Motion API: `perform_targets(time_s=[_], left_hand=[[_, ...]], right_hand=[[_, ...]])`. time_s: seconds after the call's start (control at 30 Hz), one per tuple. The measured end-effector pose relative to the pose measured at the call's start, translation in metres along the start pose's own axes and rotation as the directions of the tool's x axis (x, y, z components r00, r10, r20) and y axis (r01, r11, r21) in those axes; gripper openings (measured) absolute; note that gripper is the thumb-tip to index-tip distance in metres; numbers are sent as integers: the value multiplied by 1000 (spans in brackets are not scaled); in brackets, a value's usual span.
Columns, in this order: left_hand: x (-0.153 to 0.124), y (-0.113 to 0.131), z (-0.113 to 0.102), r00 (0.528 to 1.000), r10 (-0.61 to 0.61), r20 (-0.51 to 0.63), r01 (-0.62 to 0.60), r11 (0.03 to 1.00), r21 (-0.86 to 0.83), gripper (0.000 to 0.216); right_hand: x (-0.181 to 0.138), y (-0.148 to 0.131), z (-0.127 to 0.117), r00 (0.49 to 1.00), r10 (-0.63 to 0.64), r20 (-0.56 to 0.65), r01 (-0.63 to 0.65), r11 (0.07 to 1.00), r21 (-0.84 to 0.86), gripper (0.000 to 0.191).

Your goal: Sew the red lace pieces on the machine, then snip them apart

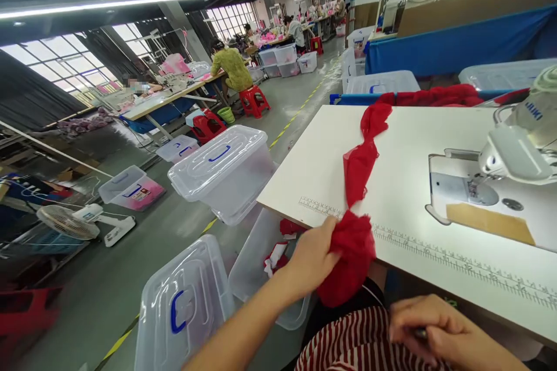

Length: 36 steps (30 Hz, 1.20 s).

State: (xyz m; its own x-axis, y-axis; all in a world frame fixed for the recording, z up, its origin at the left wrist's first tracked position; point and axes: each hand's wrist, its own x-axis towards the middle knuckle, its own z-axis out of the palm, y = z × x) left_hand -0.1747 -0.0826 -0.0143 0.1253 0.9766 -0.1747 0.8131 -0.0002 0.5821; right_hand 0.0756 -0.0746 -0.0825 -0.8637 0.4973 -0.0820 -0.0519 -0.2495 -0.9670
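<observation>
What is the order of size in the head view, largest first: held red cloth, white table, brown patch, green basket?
1. White table
2. Held red cloth
3. Brown patch
4. Green basket (far from the camera, so true size is unsure)

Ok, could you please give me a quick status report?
Left hand gripping red cloth at edge of table. Right hand curled over lap, contents unclear. Machine off to the right.
</observation>
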Motion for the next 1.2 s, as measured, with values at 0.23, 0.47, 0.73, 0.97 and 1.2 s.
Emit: perform_targets(time_s=[0.23,0.47,0.73,0.97,1.2], left_hand=[[-90,-22,20,963,-63,263,133,956,-260,25],[-109,-24,27,947,-150,282,212,956,-201,38],[-112,-24,33,938,-143,316,194,971,-136,42],[-62,11,-34,979,154,135,-88,912,-401,14],[100,42,-56,994,91,-53,-91,996,9,20]], right_hand=[[32,18,18,910,290,-295,-288,956,53,61],[37,27,27,928,332,-167,-340,940,-17,63],[48,32,36,944,273,-186,-282,959,-22,59],[45,47,24,978,150,-148,-156,987,-34,58],[33,41,28,968,169,-183,-222,921,-321,68]])
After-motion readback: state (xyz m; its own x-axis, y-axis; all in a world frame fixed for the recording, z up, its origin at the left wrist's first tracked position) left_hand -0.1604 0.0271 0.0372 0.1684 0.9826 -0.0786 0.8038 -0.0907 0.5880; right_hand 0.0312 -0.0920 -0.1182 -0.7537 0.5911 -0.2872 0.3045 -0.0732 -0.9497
